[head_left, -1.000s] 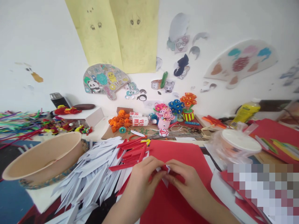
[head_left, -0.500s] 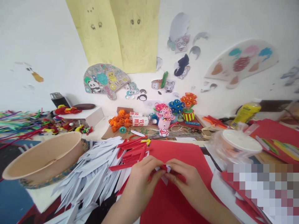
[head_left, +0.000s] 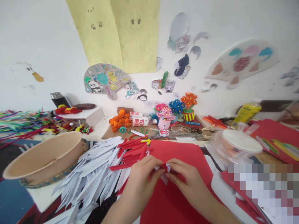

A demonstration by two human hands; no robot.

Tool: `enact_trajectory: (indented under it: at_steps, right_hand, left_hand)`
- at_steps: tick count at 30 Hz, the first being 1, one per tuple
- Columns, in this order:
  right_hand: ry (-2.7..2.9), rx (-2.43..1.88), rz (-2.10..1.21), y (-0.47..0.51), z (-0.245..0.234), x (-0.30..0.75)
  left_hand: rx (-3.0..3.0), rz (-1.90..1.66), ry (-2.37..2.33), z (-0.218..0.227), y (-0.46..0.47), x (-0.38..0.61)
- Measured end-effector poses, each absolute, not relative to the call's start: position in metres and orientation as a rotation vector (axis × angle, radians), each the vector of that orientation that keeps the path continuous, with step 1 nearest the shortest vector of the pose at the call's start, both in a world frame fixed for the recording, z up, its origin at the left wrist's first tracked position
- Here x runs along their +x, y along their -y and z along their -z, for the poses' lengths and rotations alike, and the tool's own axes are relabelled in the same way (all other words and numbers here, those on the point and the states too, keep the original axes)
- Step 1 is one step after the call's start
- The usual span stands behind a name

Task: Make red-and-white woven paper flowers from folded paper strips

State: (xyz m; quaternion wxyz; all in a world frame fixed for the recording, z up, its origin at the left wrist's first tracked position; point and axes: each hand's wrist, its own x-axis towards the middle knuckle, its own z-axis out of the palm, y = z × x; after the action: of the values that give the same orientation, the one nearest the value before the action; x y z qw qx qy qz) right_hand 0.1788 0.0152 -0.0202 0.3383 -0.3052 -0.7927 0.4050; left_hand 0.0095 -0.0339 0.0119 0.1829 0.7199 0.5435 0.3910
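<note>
My left hand (head_left: pixel 142 180) and my right hand (head_left: pixel 187 180) meet over a red paper sheet (head_left: pixel 177 152), both pinching a small folded red-and-white paper strip (head_left: pixel 165 169) between thumbs and fingertips. The strip's white end sticks out below the fingers. Just left of my left hand lies a bundle of red paper strips (head_left: pixel 132 152), and beyond it a spread heap of white pointed paper strips (head_left: pixel 93 174).
A tan bowl (head_left: pixel 35 161) sits at the left, with coloured pipe cleaners (head_left: pixel 18 123) behind it. Orange paper flowers (head_left: pixel 120 119), a glue bottle (head_left: pixel 140 121) and small flower pots (head_left: pixel 188 107) stand at the back. A white lidded tub (head_left: pixel 240 143) in plastic and a yellow bottle (head_left: pixel 246 112) are at the right.
</note>
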Motion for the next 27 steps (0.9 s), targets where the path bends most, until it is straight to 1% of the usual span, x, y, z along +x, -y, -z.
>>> enact_trajectory:
  at_steps: [9, 14, 22, 27]
  right_hand:
    - [2.068, -0.783, -1.047, -0.0142, 0.0192, 0.1783]
    - [2.068, -0.771, -1.04, -0.0142, 0.021, 0.1785]
    - [2.056, -0.838, -1.004, -0.0142, 0.0178, 0.1779]
    - [2.063, -0.837, -0.995, -0.0147, 0.0188, 0.1782]
  left_hand:
    - [2.039, -1.12, -1.522, -0.0123, 0.0334, 0.0105]
    - [1.976, -1.065, -1.512, -0.0118, 0.033, 0.0113]
    - [1.984, -0.998, -1.663, -0.0085, 0.033, 0.0103]
    - [1.997, -1.055, -1.601, -0.0048, 0.0342, 0.0094]
